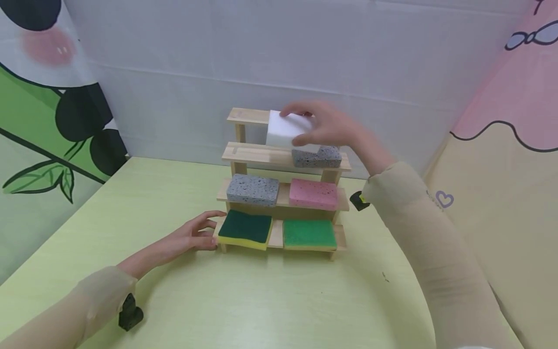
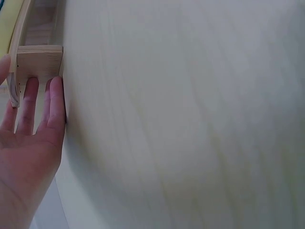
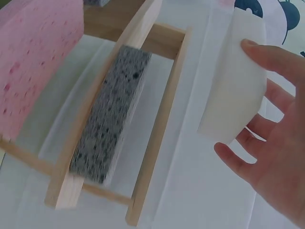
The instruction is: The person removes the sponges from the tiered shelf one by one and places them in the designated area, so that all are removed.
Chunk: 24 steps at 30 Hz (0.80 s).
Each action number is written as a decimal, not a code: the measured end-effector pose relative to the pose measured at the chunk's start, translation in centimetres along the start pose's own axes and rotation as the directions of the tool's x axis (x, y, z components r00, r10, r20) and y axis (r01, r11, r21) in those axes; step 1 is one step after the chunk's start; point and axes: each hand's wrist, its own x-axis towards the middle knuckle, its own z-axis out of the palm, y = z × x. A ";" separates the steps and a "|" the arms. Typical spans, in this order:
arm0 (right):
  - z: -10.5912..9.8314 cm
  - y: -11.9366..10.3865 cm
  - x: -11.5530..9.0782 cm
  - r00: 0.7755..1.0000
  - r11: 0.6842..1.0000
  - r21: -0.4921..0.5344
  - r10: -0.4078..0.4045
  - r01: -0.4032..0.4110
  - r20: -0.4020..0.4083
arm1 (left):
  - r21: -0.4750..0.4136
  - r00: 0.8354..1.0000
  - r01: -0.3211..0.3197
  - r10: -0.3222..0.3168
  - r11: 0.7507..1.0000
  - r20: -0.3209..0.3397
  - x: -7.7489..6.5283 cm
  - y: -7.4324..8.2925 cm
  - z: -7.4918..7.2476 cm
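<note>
My right hand [image 1: 332, 125] holds a white sponge block [image 1: 283, 128] between thumb and fingers, up by the top step of a wooden tiered rack [image 1: 250, 152]. In the right wrist view the white block hangs beside the rack, tilted. Below it, a dark grey sponge [image 3: 112, 114] lies on the second step from the top, at the right. My left hand [image 1: 192, 235] is at the left end of the bottom step. Its straight fingers [image 2: 56, 102] reach the wooden end piece [image 2: 40, 62], the thumb near the step's edge.
A speckled grey sponge [image 1: 253, 189] and a pink sponge [image 1: 314, 194] share the third step. On the bottom one lie a dark green and yellow scouring sponge [image 1: 246, 227] and a bright green one [image 1: 309, 233]. A white cloth wall [image 1: 174, 111] stands behind the table [image 1: 279, 300].
</note>
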 end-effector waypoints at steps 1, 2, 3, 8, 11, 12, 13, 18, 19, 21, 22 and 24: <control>-0.2 0.2 -0.4 1.000 1.000 -0.002 0.002 -0.002 -0.012 | 0.002 1.000 -0.001 0.001 1.000 0.001 0.0 0.0 0.0; -0.4 0.5 -0.7 1.000 1.000 -0.004 0.004 -0.004 -0.024 | 0.004 1.000 -0.001 0.001 1.000 0.001 0.0 0.0 0.0; -0.6 0.8 -1.1 0.999 1.000 -0.006 0.007 -0.008 -0.037 | 0.005 1.000 -0.001 0.001 1.000 0.001 -0.1 0.0 0.0; -1.5 2.0 -3.1 0.995 1.000 -0.006 0.025 -0.026 -0.091 | 0.005 1.000 -0.002 0.002 1.000 0.000 0.0 0.0 0.0; -2.1 2.8 -4.4 0.993 0.999 -0.043 0.026 -0.031 -0.115 | 0.006 1.000 -0.001 0.001 1.000 0.000 0.0 -0.1 0.0; -2.2 3.1 -4.8 0.992 0.998 -0.059 0.023 -0.030 -0.122 | 0.009 1.000 -0.001 0.001 1.000 0.000 0.0 -0.1 0.0; -2.3 3.4 -5.2 0.991 0.996 -0.080 0.017 -0.028 -0.130 | 0.012 1.000 -0.001 0.001 1.000 -0.001 0.0 -0.1 0.0; -2.4 5.0 -7.2 0.988 0.984 -0.176 0.009 -0.037 -0.157 | 0.020 1.000 0.004 -0.004 1.000 -0.004 0.0 -0.2 -0.1; -2.4 5.4 -7.6 0.987 0.981 -0.190 0.009 -0.040 -0.163 | 0.021 1.000 0.005 -0.005 1.000 -0.005 0.0 -0.2 -0.1; -2.4 6.1 -8.2 0.985 0.979 -0.199 0.016 -0.051 -0.173 | 0.026 1.000 0.009 -0.008 1.000 -0.010 0.0 -0.2 0.0; -2.5 6.5 -8.5 0.984 0.978 -0.203 0.017 -0.053 -0.175 | 0.030 1.000 0.016 -0.016 0.999 -0.016 0.0 -0.2 0.0; -2.7 7.1 -9.2 0.984 0.979 -0.194 0.025 -0.059 -0.175 | 0.036 0.999 0.030 -0.029 0.999 -0.027 -0.1 -0.1 0.0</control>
